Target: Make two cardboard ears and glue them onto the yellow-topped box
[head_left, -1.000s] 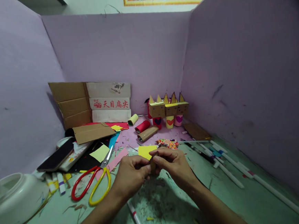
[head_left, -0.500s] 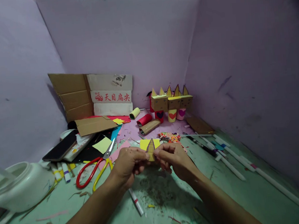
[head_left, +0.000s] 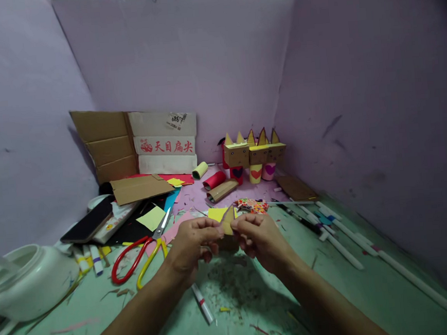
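Between my hands is a small pointed paper ear (head_left: 228, 221), yellowish with a dark purple edge, tip up and leaning right. My left hand (head_left: 196, 243) pinches its left side with thumb and finger. My right hand (head_left: 258, 235) pinches its right side in the same way. Just behind lies a yellow piece of paper (head_left: 215, 214), partly hidden by the ear. A brown piece (head_left: 228, 243) shows under the ear between my hands; its shape is mostly hidden. Scissors (head_left: 157, 238) with one red and one yellow handle lie open left of my left hand.
Several cardboard figures with pointed ears (head_left: 258, 155) stand at the back right. Paper rolls (head_left: 214, 180) lie beside them. A white teapot (head_left: 34, 278) is at left, a phone (head_left: 86, 219) behind it. White sticks (head_left: 344, 248) lie right, a marker (head_left: 202, 304) in front.
The paper ear has turned in my fingers; its tip now leans to the right. A brown piece has come into sight below it. The whole view has shifted slightly.
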Available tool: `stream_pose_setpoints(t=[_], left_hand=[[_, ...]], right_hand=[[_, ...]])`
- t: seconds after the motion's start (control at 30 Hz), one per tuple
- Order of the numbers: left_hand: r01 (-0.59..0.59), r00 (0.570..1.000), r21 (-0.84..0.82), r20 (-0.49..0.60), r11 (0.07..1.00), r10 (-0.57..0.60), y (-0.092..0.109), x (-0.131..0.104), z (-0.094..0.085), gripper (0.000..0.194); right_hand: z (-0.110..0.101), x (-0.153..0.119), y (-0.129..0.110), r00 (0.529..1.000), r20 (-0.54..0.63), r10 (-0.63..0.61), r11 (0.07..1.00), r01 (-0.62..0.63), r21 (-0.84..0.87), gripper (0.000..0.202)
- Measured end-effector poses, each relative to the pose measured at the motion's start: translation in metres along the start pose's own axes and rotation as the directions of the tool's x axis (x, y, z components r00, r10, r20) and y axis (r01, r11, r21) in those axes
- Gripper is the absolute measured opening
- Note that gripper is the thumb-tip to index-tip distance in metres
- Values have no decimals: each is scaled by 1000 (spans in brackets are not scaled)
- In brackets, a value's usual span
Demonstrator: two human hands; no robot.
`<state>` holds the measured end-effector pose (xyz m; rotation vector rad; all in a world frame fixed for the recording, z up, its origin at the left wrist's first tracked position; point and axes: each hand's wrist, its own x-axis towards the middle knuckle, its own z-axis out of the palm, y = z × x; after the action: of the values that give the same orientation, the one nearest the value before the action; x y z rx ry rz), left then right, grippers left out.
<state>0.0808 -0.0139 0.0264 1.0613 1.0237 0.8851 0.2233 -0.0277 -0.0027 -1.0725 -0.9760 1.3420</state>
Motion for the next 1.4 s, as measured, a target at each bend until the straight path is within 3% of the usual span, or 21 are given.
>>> stream_pose_setpoints(t=[0.17,0.3,0.5,0.77,0.97,1.17,1.4], left_hand=[[-76,997,68,-25,995,77,-3,4,-3,8],[-102,995,142,29,985,99,-2,6,-10,7],[-94,992,137,93,986,81,-8,8,-7,7],[-53,992,18,113,998,51,-11,11,-6,16],[-208,971,105,139,972,193,-11,8,-11,14],[-385,916,152,184,910,357,-6,3,-12,11],[-458,876,94,215,884,431,-7,2,-12,8]], right_hand=[[7,-7,1,990,28,-139,972,142,-189,19],[4,-8,-4,967,31,-255,953,256,-165,14],[3,-6,-2,944,-35,-329,927,316,-200,8],[2,-9,3,847,-66,-527,813,480,-328,4],[1,-10,5,809,-38,-587,785,557,-271,3],[-3,-11,11,715,67,-696,690,692,-214,4],[-3,-12,11,675,85,-733,656,735,-171,9]])
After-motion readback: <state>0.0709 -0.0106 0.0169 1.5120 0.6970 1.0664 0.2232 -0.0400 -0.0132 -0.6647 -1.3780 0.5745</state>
